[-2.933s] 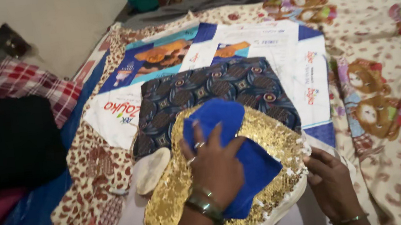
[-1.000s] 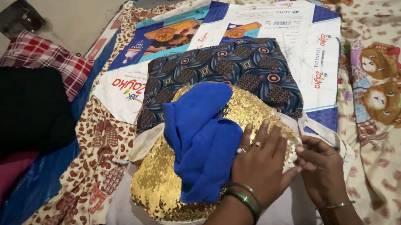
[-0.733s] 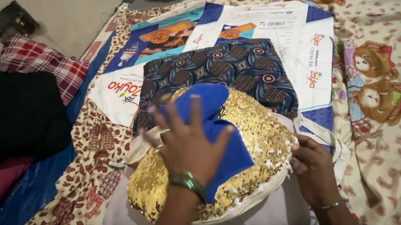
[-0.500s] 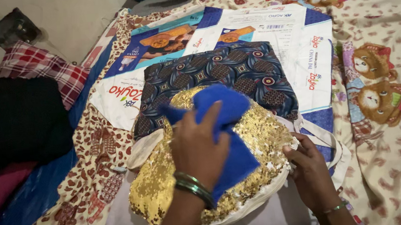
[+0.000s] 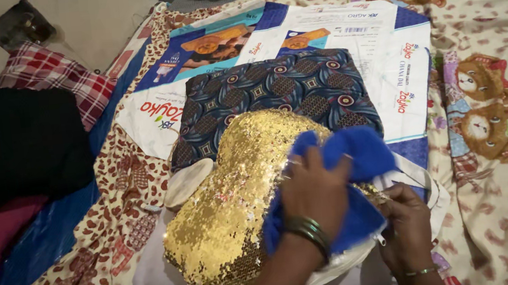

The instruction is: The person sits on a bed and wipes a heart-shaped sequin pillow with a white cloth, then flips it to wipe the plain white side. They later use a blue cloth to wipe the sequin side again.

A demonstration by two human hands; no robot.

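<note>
Left hand (image 5: 313, 196) is now clenching the blue cloth (image 5: 356, 157), shifted from the middle to the right edge of the gold sequin cushion (image 5: 234, 195). Right hand (image 5: 404, 221) is pinching the white bag's (image 5: 424, 178) rim beside it; cloth is bunching there.

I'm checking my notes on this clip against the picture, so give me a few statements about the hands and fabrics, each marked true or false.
1. The left hand presses on the blue cloth. True.
2. The blue cloth lies on a silver sequin piece. False: the sequin fabric is gold.
3. The right hand is at the right edge of the bundle, beside a white bag. True.
4. The dark patterned fabric lies nearer the person than the sequin fabric. False: it lies beyond it, on printed sacks.
5. Both wrists are bare. False: each wears bangles.
</note>
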